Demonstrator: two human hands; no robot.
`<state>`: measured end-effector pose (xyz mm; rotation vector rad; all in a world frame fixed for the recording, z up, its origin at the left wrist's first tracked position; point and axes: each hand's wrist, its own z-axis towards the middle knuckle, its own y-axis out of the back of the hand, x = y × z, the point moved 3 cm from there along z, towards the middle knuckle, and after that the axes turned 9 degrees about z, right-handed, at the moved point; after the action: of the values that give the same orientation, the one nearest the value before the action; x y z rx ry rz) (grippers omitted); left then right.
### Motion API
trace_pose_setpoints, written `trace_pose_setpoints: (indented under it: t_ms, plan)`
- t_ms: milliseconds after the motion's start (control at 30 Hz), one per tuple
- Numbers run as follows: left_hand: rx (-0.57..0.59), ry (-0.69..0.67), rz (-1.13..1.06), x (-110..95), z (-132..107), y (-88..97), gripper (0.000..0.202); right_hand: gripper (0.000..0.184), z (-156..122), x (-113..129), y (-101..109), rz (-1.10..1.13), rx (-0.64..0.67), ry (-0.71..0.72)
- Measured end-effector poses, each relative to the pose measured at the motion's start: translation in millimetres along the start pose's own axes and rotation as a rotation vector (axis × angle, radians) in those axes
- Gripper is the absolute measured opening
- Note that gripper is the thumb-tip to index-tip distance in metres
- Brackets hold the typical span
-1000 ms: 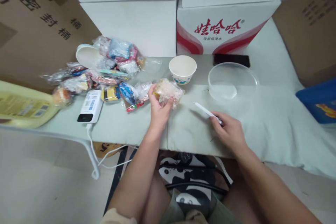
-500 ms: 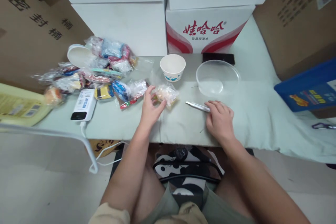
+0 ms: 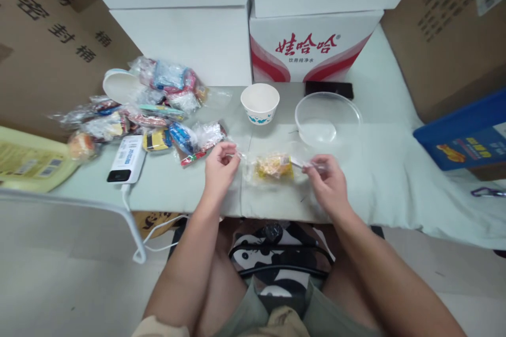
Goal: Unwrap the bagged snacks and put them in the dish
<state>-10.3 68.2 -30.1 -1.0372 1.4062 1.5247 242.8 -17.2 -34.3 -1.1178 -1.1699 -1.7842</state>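
Observation:
A clear plastic snack packet (image 3: 273,166) with yellow-orange food inside is stretched between my hands, just above the table. My left hand (image 3: 223,166) is closed, thumb and finger pinching the packet's left end. At the packet's right end, my right hand (image 3: 327,176) is closed around a slim silver utility knife (image 3: 297,162). The knife is blurred and mostly covered by the fingers, its front end reaching the packet. Whether the right fingers also grip the wrapper, I cannot tell. Behind the packet stand a white paper bowl (image 3: 260,102) with blue print and a clear plastic bowl (image 3: 316,131).
To the left lies a heap of wrapped snacks (image 3: 158,108), with a white power bank (image 3: 127,158) and its cable in front. A black phone-like object (image 3: 329,89) lies behind the clear bowl. White boxes (image 3: 312,45) line the back, and a blue package (image 3: 466,134) stands right.
The packet has moved right and been drawn out between both hands. My left fingers have closed on its end. The knife, which lay under my right hand on the table, is now lifted.

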Motion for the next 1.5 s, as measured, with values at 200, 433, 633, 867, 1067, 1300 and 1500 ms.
trace_pose_setpoints:
  t_ms: [200, 433, 633, 867, 1067, 1300, 1500]
  plan:
    - [-0.28, -0.096, 0.159, -4.3, -4.7, 18.3, 0.025, 0.035, -21.6, 10.6, 22.6, -0.311, -0.394, 0.242]
    - [0.127, -0.255, 0.66, -6.1, -15.7, -1.9, 0.032, 0.038, -17.0, 15.4, -6.1, -0.617, 0.161, 0.356]
    - [0.197, -0.413, 0.542, -15.3, -26.9, 9.5, 0.01, 0.027, -19.6, 16.5, -1.0, -0.606, 0.314, 0.387]
    - [0.361, -0.264, 0.178, -7.6, -37.3, 31.2, 0.033, 0.025, -34.0, 39.4, -5.3, -0.547, 0.326, 0.463]
    - [-0.014, -0.146, 0.657, 7.4, -26.9, 18.1, 0.041, 0.042, -8.2, 30.6, -45.2, -0.663, 0.324, 0.395]
    - [0.194, -0.043, 0.609, -5.0, -27.9, -0.7, 0.023, 0.035, -7.9, 37.0, -32.7, -0.544, 0.179, 0.4]
    - [0.278, -0.005, 0.699, -11.4, -28.4, -4.6, 0.022, 0.022, 31.6, 46.3, 19.7, -0.663, -0.269, 0.408]
